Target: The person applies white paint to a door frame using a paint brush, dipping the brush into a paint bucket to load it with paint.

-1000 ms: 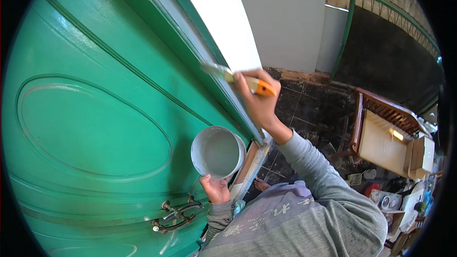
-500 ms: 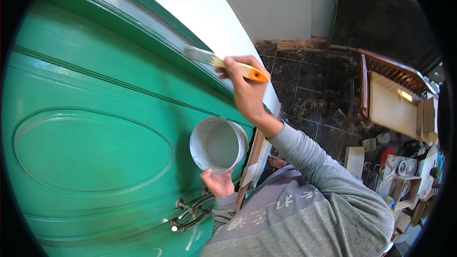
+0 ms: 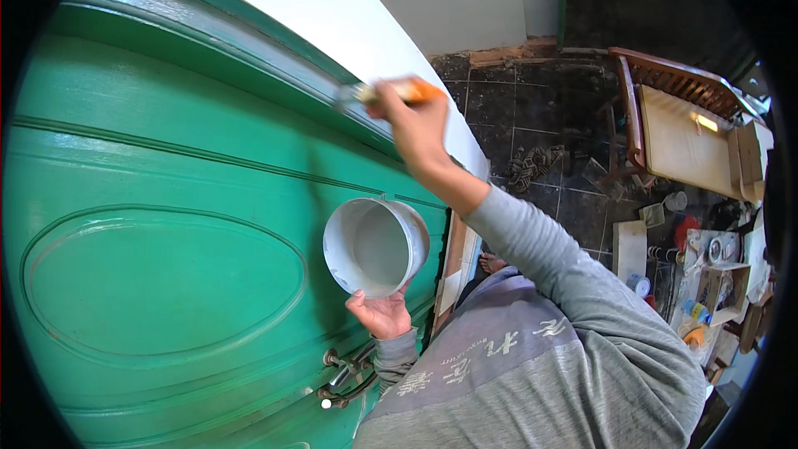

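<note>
Grey door-frame strip [image 3: 208, 27] seems the surface being brushed, right hand [image 3: 417, 129] gripping the flat paintbrush [image 3: 364, 93] over it (tip blurred, contact uncertain), left hand [image 3: 382, 316] clasping the whitish bucket [image 3: 339, 245] before the green panelled door [image 3: 166, 283]; next stroke calls for steady, even pressure lengthwise.

One left hand [image 3: 382, 314], one right hand [image 3: 418, 126]: two in all. One brush [image 3: 424, 90]. One bucket [image 3: 419, 234]. One green door [image 3: 125, 170], one whole oval [image 3: 166, 283] on it. One wooden bench [image 3: 677, 154], one box [image 3: 751, 158]. One bare foot [image 3: 491, 263]. Small things [image 3: 706, 291], far right: too jumbled to count.
</note>
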The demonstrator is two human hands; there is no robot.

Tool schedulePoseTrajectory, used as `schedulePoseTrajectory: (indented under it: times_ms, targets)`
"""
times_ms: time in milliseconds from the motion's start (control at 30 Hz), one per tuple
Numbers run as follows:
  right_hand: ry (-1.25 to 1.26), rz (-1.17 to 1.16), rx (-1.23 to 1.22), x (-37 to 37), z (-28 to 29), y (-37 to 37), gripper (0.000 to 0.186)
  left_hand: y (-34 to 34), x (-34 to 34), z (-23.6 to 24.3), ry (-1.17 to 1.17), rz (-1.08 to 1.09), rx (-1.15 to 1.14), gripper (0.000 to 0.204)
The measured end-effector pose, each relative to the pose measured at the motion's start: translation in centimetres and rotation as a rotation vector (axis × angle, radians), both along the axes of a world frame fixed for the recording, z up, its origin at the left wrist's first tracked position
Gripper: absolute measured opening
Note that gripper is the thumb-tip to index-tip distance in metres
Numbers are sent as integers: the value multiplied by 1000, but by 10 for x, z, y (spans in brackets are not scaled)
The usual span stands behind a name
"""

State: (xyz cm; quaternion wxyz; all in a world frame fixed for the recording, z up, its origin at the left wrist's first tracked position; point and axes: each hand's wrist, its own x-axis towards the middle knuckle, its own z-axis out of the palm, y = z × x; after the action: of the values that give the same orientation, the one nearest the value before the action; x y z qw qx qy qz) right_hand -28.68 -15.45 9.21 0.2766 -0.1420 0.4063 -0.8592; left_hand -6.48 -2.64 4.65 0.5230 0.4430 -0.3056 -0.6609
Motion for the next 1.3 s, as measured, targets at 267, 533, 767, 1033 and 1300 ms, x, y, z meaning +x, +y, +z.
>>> schedulePoseTrajectory:
  times_ms: [267,533,767,1033,1300]
  targets:
    - [-156,31,-75,16,-57,8,18,-8,1,-2,23,-25,17,72]
    - [-252,18,258,12,-74,23,18,-12,4,-3,7,-36,27,72]
    - [-132,54,-356,9,64,2,22,-13,6,-5,17,-27,28,73]
    - [-257,10,185,18,-106,24,15,-14,6,-9,13,-19,53,74]
    - [-125,101,-17,13,3,16,15,-16,1,-9,31,6,36,74]
